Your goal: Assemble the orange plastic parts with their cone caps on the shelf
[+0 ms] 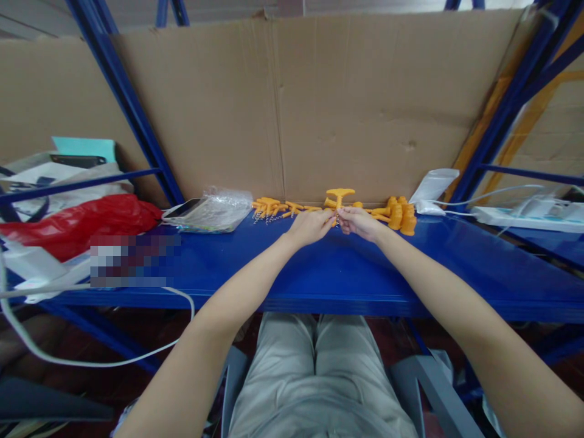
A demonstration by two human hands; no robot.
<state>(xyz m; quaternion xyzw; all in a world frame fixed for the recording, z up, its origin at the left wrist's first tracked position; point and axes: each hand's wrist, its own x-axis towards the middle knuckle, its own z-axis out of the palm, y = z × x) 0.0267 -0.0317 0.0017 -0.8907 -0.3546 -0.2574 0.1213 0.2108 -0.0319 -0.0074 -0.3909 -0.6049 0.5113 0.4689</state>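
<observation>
An orange T-handled corkscrew (pixel 340 192) stands upright between my hands, its handle on top and a bit of metal spiral showing below the fingers. My left hand (pixel 311 226) is closed, its fingertips pinching at the lower part of the corkscrew. From the other side my right hand (pixel 359 222) grips the shaft just under the handle. The fingers hide most of the shaft. Behind and left of my hands lie several more orange corkscrews (pixel 269 205) with metal spirals. To the right is a group of orange plastic parts (pixel 401 214), partly behind my right hand.
A blue shelf table (pixel 292 274) with a cardboard back wall (pixel 365 109) holds everything. Left are a clear plastic bag (pixel 223 210), a phone (pixel 186 208) and a red bag (pixel 91 222). At right stand a white packet (pixel 431 190) and a power strip (pixel 524 217) with cables.
</observation>
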